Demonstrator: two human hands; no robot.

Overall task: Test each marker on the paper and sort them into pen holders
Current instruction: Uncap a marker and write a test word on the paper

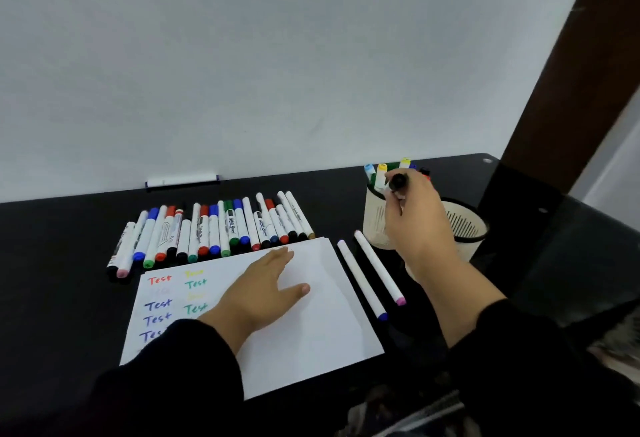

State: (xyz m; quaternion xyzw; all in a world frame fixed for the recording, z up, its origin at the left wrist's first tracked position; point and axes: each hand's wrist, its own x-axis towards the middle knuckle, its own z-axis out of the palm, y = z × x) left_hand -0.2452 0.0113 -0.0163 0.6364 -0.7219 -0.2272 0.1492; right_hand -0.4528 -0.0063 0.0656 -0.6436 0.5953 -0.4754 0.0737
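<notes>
We see a long row of markers [214, 229] blocking the back of the counter [62, 229]. Our left hand [256, 293] lies flat on the paper [311, 326]. Two loose markers [370, 277] lie just right of the paper. Two pen holders [464, 225] stand close together at the right, with our right hand [412, 215] over them. The counter's left side is bare.

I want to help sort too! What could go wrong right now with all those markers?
The right hand is lowering a black-capped marker into an already crowded cream holder; it might knock the holder or jam against the markers inside. Two loose markers lie right beside the paper under that forearm, so a sleeve could roll them away. The left hand rests flat near fresh writing and might smudge it.
</notes>
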